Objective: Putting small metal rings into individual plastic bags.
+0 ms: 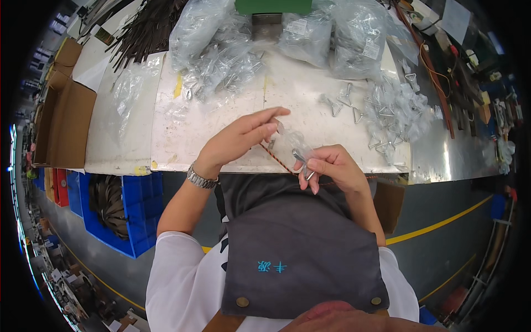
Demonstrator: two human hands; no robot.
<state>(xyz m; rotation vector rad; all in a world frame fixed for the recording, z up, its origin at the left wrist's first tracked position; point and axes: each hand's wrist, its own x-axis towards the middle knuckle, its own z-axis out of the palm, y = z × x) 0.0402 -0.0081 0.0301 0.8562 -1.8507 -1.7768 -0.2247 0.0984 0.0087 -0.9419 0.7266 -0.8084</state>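
A small metal fitting [305,167], partly wrapped in a clear plastic bag [295,139], is pinched between the thumb and fingers of my right hand [334,166]. The bag stretches up and left to my left hand [242,137], whose thumb and a finger close on its end while another finger points out. Below my hands, an orange-and-black cord [277,159] crosses the front edge of the white worktable [199,145]. Several loose triangular wire fittings [345,98] lie beyond my right hand. More of them, in clear wrappers [388,114], are heaped farther right.
Large clear bags of fittings [207,37] [356,41] line the back, beside a green object [274,6]. Dark strips [145,29] lie at the back left. A cardboard box [70,124] stands at the left; a blue crate [143,211] holding coiled straps sits below the table.
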